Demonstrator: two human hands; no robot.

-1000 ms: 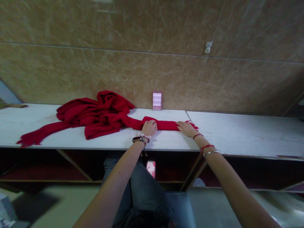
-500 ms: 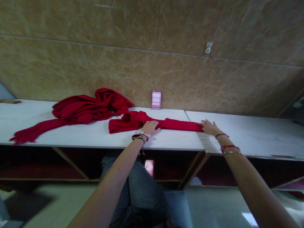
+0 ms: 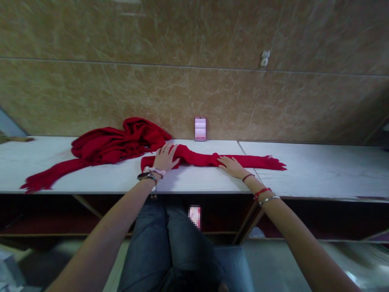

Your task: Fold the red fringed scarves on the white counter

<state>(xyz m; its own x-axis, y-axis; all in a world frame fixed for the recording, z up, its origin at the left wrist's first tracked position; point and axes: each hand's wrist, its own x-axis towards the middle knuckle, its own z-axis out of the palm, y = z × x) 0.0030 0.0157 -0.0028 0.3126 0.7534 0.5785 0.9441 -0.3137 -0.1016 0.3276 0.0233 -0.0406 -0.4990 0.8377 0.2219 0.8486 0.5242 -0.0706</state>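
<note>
A red scarf (image 3: 199,158) lies lengthwise on the white shelf top (image 3: 194,181), narrow and folded along its length, its fringe pointing right. My left hand (image 3: 165,157) rests flat with fingers spread on the bunched left part of this scarf. Fingers stretched out, my right hand (image 3: 231,166) lies on the scarf's front edge, right of its middle. Some of the cloth under both palms is hidden. Behind and to the left sits a second red scarf (image 3: 112,144) in a loose heap, with a fringed end trailing toward the shelf's front edge.
A phone-like object (image 3: 200,129), its screen blurred out, leans upright against the brown marbled wall (image 3: 182,93). Dark open compartments (image 3: 225,213) run beneath the shelf top. A seam crosses the surface right of centre. White fittings (image 3: 265,59) are on the wall.
Both hands have moved left along the scarf, the left onto its bunched part and the right away from its far end. The fringe at the right end now shows.
</note>
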